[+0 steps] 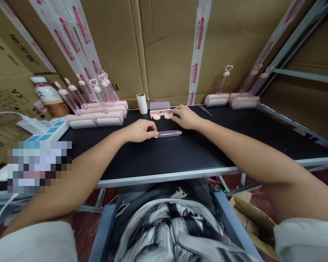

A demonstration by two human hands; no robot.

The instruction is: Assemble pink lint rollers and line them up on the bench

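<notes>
My left hand (140, 131) is closed on one end of a clear, pink-tinted plastic tube (168, 134), which lies level just above or on the black tabletop, its narrow tip pointing right. Beyond it, my right hand (188, 117) has thumb and fingertips at the right end of a pale pink plastic part (160, 113). Two round discs show along that part's near edge. A translucent lilac piece (160, 106) sits right behind it. My fingers cover the pink part's right end.
Pink bases with upright clear tubes and heart-shaped tops (109, 118) stand back left; similar ones (217, 99) stand back right. A white cardboard roll (142, 103), a small screwdriver (205, 110), a bottle (50, 96) and a power strip (50, 131) are also here. Cardboard (169, 47) walls the back.
</notes>
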